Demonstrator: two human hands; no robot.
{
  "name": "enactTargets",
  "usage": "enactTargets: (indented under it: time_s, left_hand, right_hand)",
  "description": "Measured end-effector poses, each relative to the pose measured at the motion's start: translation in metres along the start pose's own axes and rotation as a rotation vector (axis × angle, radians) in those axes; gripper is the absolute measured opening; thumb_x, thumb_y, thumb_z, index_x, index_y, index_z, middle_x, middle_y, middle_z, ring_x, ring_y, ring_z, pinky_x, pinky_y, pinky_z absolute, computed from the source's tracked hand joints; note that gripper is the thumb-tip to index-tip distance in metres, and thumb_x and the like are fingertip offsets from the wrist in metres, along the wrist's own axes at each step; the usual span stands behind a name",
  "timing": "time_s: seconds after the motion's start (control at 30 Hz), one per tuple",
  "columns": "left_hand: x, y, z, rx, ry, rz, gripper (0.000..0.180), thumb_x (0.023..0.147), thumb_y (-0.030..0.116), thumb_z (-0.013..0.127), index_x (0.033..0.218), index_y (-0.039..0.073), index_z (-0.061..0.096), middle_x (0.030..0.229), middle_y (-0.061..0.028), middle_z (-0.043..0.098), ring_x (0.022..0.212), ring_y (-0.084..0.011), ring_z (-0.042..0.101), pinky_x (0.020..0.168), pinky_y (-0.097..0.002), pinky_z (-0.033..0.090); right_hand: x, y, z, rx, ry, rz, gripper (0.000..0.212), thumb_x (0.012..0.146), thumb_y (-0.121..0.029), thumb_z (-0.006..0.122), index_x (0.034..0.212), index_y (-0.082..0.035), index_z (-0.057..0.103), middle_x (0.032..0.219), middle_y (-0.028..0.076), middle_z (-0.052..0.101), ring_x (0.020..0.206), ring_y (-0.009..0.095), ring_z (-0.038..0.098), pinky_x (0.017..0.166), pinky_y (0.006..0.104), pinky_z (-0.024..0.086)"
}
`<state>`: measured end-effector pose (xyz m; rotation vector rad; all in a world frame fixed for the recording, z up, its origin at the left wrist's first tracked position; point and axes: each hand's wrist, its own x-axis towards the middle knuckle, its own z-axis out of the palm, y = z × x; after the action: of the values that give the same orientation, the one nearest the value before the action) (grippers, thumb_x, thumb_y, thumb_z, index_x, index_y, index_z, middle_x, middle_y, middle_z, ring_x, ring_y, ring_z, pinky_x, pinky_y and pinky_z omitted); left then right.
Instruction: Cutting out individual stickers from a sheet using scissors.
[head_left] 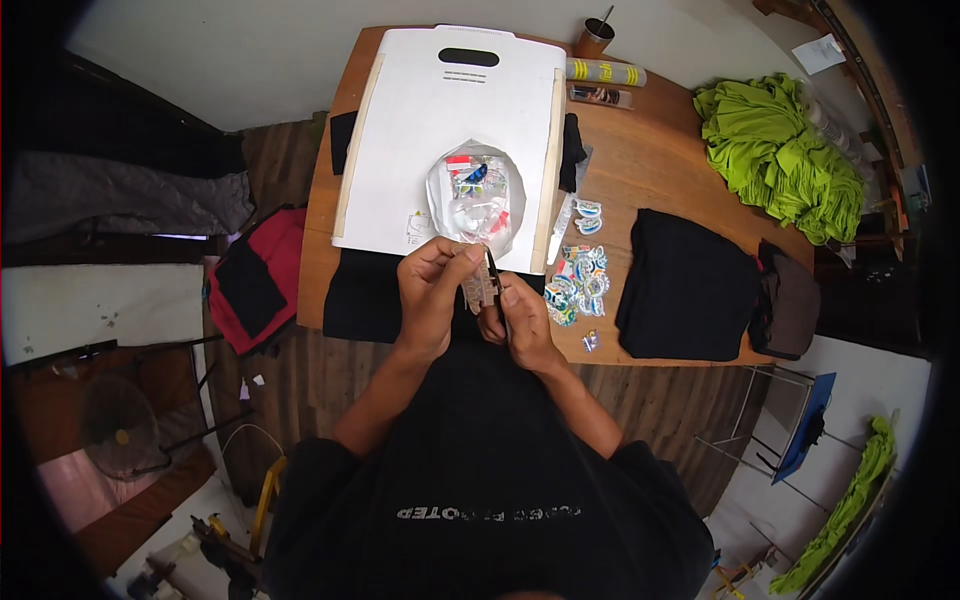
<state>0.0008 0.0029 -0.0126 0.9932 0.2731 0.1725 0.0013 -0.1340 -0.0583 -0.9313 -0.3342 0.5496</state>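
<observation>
My left hand [435, 290] is closed, pinching a small translucent printed sheet [477, 291] between thumb and fingers. Closed around slim dark scissors [496, 275], my right hand [526, 325] sits just right of the sheet. The scissors' blades point up and lie against the sheet's right edge; their handles are mostly hidden by my fingers. Just beyond both hands is a round white bowl [433, 203] with clear plastic scraps and red and blue bits inside. It rests on a large white board [400, 130] with an oval handle slot.
Right of the board lie cut-out colourful stickers [578, 285] in a pile. Farther right are folded black cloth [685, 285] and a dark brown cloth [787, 305]. Lime-green garments [785, 155] are heaped at the back right. A brown cup [594, 38] stands by the wall.
</observation>
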Motion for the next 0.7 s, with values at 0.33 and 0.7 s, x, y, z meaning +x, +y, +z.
enactTargets:
  time_s: [0.33, 0.7]
  left_hand:
    - [0.002, 0.007, 0.001, 0.040, -0.052, -0.045, 0.010, 0.090, 0.006, 0.065, 0.083, 0.001, 0.062, 0.075, -0.0037, 0.066, 0.065, -0.0048, 0.059, 0.061, -0.0199, 0.046]
    - [0.003, 0.009, 0.001, 0.066, -0.025, 0.003, 0.009, 0.089, 0.005, 0.066, 0.082, 0.001, 0.063, 0.074, -0.0033, 0.066, 0.065, -0.0046, 0.059, 0.060, -0.0195, 0.045]
  right_hand:
    - [0.001, -0.003, -0.003, 0.054, -0.052, -0.043, 0.032, 0.105, -0.032, 0.038, 0.105, -0.001, 0.050, 0.059, -0.001, 0.037, 0.049, 0.006, 0.030, 0.046, 0.0222, 0.027]
    - [0.002, -0.005, -0.003, -0.060, -0.019, 0.020, 0.033, 0.105, -0.033, 0.034, 0.099, -0.003, 0.048, 0.056, 0.000, 0.036, 0.046, 0.008, 0.031, 0.044, 0.0235, 0.028]
